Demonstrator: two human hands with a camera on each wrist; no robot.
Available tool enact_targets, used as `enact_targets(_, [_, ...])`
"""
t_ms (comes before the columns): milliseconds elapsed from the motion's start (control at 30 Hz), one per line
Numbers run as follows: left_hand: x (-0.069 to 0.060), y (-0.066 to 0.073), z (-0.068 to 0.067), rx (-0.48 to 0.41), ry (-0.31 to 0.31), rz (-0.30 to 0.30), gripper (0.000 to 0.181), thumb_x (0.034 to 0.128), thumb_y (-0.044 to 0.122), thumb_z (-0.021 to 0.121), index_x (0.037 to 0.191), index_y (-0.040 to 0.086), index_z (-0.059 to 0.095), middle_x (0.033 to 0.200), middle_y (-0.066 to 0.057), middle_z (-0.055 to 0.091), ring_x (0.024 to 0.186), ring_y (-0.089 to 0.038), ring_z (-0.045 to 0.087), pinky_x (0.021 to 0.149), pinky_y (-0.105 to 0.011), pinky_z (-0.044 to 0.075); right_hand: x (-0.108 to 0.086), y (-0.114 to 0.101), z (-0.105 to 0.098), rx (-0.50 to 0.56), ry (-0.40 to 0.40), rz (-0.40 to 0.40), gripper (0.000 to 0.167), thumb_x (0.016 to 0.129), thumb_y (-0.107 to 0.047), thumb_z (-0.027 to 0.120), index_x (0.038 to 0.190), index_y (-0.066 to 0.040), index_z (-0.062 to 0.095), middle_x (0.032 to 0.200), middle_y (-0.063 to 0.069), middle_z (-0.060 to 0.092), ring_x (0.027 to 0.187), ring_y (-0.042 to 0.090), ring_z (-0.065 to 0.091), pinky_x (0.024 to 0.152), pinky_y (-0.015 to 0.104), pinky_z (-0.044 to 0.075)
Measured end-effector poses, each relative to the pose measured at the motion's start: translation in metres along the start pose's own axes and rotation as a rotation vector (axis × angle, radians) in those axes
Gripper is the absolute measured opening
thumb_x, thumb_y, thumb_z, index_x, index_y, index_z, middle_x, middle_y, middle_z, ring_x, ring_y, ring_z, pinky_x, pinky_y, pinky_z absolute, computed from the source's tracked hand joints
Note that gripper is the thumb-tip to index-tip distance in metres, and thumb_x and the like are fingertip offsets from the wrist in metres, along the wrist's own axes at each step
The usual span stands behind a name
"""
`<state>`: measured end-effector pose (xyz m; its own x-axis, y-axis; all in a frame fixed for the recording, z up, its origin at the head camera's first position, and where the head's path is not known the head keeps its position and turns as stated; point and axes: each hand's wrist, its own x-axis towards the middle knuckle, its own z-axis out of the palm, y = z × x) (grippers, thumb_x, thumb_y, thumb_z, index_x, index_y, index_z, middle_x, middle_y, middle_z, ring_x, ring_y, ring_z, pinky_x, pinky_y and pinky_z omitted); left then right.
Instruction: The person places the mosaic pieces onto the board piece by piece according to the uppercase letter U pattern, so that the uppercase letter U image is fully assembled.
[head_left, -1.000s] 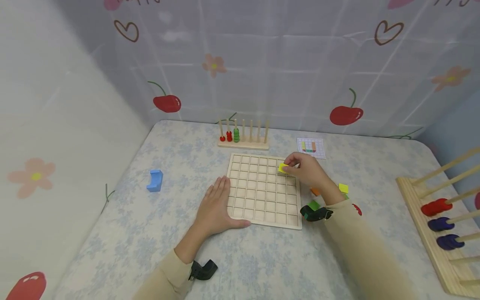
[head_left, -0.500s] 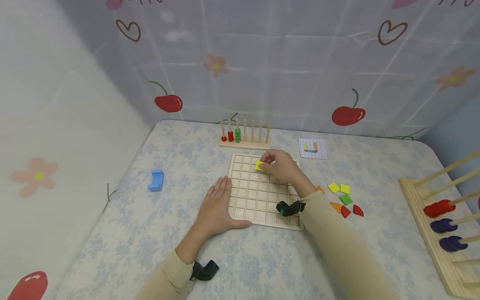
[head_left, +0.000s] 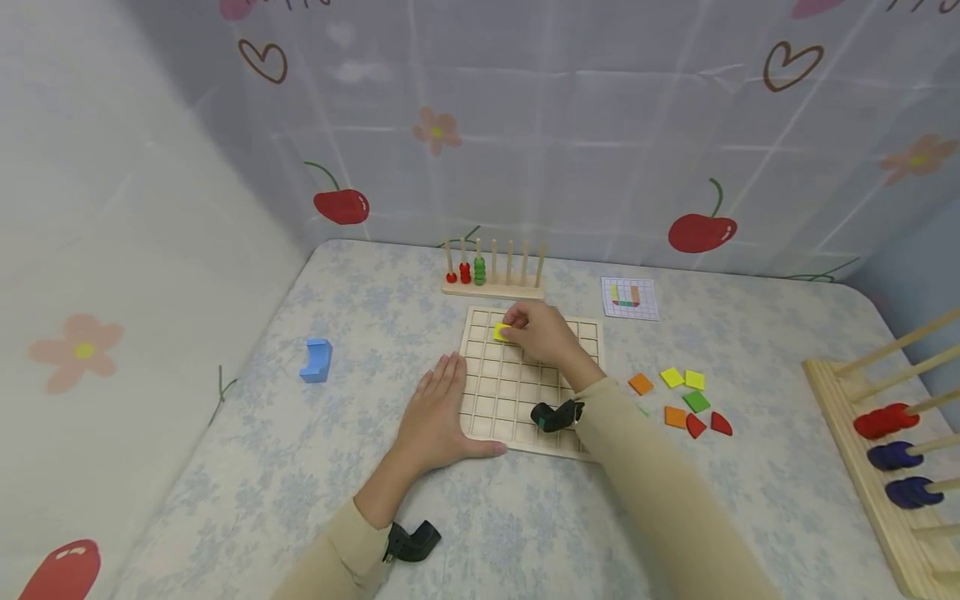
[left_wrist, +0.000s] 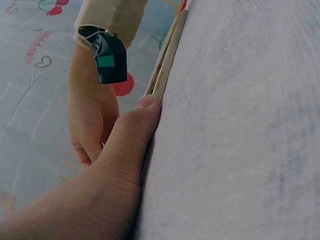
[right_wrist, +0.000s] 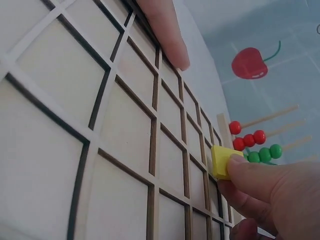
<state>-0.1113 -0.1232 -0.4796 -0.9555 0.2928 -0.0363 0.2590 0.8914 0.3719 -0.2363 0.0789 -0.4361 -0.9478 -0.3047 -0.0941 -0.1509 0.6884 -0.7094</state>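
Note:
A wooden grid board (head_left: 498, 387) with square cells lies on the table. Between thumb and fingers, my right hand (head_left: 542, 335) pinches a yellow square tile (head_left: 500, 333) over the upper left cells of the board. In the right wrist view the tile (right_wrist: 225, 162) sits at the thumb tip, close against the grid; whether it touches the board I cannot tell. My left hand (head_left: 431, 417) lies flat with fingers straight along the board's left edge, its thumb at the near edge. In the left wrist view that thumb (left_wrist: 132, 127) touches the board's side.
Right of the board lie loose tiles: yellow (head_left: 694, 380), green (head_left: 697, 402), orange (head_left: 675, 417) and red (head_left: 722, 424). A pattern card (head_left: 630, 298) and small bead rack (head_left: 493, 290) stand behind. A larger bead rack (head_left: 862, 475) is at right, a blue block (head_left: 317, 360) at left.
My right hand has carried the yellow tile leftward across the top of the board, uncovering the loose tiles at the right. The left hand has stayed at the board's edge.

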Motion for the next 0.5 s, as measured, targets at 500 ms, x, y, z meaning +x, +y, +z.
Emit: enact_targets(500, [-0.0006,-0.0003,0.0005,0.001,0.02,0.01,0.143,0.0608,0.092,0.061,0.159,0.003,0.005,0.168,-0.012,0.006,0.157,-0.024,0.003,0.126,-0.046,0.012,0.0029,-0.0056,0.0086,-0.051,0.008,-0.005,0.017,0.095,-0.029,0.068,0.105,-0.015,0.067,0.1,0.002,0.068,0.093,0.02,0.063,0.083,0.037,0.051])
